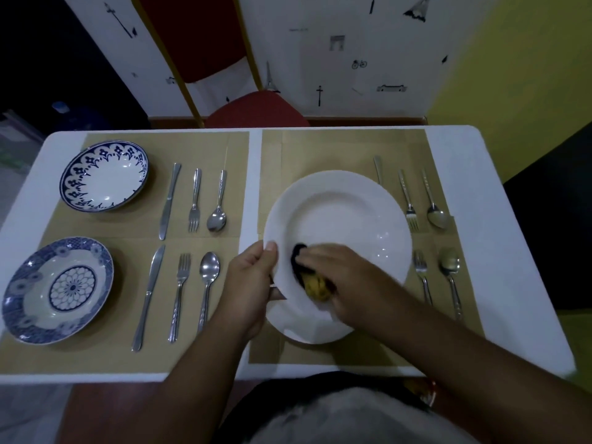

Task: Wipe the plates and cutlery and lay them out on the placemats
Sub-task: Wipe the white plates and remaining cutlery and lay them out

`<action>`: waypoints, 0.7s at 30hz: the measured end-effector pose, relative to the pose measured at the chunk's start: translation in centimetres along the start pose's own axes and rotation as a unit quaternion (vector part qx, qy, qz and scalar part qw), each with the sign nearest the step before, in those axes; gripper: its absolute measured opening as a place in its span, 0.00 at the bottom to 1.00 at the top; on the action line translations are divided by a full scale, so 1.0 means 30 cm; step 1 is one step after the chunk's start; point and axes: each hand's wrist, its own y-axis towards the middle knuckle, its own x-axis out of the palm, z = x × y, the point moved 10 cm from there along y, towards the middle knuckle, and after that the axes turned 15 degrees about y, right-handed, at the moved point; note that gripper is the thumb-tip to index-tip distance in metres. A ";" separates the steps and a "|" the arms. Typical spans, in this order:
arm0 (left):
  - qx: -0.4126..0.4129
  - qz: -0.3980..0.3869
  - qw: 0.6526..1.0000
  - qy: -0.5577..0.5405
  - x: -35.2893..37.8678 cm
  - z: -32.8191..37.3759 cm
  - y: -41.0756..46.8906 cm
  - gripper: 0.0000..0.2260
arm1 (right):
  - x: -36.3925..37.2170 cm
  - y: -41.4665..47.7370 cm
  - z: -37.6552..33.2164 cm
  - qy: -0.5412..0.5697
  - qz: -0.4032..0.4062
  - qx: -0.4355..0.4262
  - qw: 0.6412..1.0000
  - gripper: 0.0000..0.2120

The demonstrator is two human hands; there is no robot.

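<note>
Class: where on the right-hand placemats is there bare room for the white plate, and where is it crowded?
Bare mat shows beyond the white plate, up to the table's far edge, and between plate and near edge. To its right, forks and spoons crowd the mat. Under the held plate is hidden.

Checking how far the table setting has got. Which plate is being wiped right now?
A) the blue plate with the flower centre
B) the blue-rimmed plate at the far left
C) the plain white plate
C: the left hand grips the rim of the white plate while the right hand holds a cloth against it.
</note>
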 end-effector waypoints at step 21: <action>0.012 0.075 0.997 -0.002 -0.033 -0.043 -0.018 0.16 | -0.018 -0.100 0.069 -0.024 0.050 0.133 0.990 0.27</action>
